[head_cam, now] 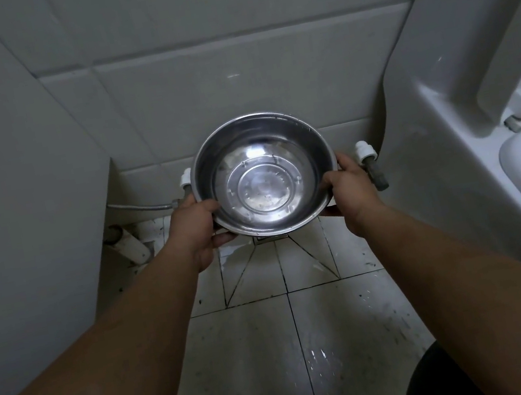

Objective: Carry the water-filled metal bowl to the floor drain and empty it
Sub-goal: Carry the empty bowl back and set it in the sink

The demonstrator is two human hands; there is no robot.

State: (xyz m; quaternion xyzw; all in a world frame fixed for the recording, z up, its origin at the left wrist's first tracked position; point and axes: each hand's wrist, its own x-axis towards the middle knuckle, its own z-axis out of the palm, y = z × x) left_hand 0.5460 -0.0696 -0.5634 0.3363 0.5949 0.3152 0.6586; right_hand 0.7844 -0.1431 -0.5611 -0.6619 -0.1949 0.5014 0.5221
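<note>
A round, shiny metal bowl is held out in front of me above the tiled floor, near the back wall. Clear water lies in it and its ringed bottom shows through. My left hand grips the bowl's left rim and my right hand grips its right rim, thumbs over the edge. Directly below the bowl's near edge a small strip of the square metal floor drain shows; the bowl hides most of it. The floor tiles slope toward it in diagonal cuts.
A white toilet stands close on the right. White pipe fittings and a rusty valve stick out of the back wall at bowl height. A flexible hose and a pipe lie at the left corner. A wet patch shines on the near floor.
</note>
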